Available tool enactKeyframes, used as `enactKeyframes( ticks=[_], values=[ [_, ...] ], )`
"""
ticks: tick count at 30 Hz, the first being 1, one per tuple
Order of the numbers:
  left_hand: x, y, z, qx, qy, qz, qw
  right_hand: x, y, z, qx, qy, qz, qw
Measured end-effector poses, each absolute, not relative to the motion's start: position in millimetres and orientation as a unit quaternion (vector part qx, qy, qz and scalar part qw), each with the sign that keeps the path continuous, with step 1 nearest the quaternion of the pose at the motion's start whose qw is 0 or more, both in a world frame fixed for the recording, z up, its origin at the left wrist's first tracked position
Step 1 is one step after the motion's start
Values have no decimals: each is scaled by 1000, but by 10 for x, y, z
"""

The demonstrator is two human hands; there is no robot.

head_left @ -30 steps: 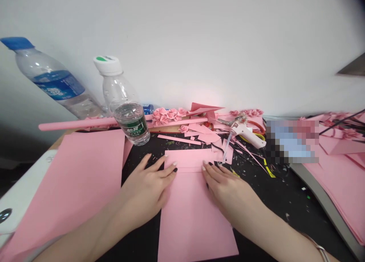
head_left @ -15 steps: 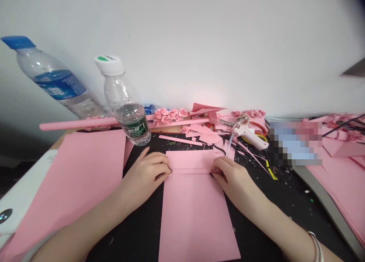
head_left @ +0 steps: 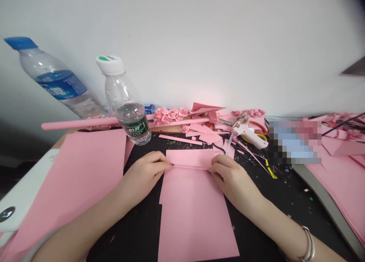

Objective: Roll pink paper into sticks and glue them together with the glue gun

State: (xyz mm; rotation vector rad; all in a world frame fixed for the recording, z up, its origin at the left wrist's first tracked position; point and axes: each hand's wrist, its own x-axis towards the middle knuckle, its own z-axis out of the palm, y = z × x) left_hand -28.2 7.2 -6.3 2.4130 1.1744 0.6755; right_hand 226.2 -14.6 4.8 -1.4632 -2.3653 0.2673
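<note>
A long pink paper point(head_left: 196, 216) lies on the black work surface in front of me. Across its upper part runs a narrow folded or rolled band. My left hand point(head_left: 149, 172) pinches that band at its left end, thumb and fingers closed together. At the right end, my right hand point(head_left: 232, 174) pinches it the same way. A step in the paper's left edge suggests two overlapping sheets. Fingertips partly hide the band's ends.
A water bottle point(head_left: 128, 106) and a blue-capped bottle point(head_left: 57, 75) stand back left. Paper roses point(head_left: 171, 115), a pink paper tube point(head_left: 80, 122) and scraps lie behind. A glue gun point(head_left: 251, 134) lies right of them. Pink sheets point(head_left: 91, 170) are at left, more point(head_left: 345, 178) at right.
Both hands have shifted slightly up, and the band between them looks narrower. A step now shows in the paper's left edge. My left fingers are closer together.
</note>
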Motion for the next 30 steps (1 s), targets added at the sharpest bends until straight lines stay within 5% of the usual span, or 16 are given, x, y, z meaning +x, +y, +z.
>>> enactKeyframes(
  ticks=[12, 24, 30],
  values=[
    [-210, -85, -26, 926, 338, 80, 146, 2009, -460, -16, -406, -912, -59, 26],
    [-253, -101, 13, 900, 403, 99, 136, 2200, -403, -4, -467, -883, -26, 24],
    [-299, 14, -39, 897, 396, 163, 108, 2183, -302, -5, -525, -840, 51, 128]
  ],
)
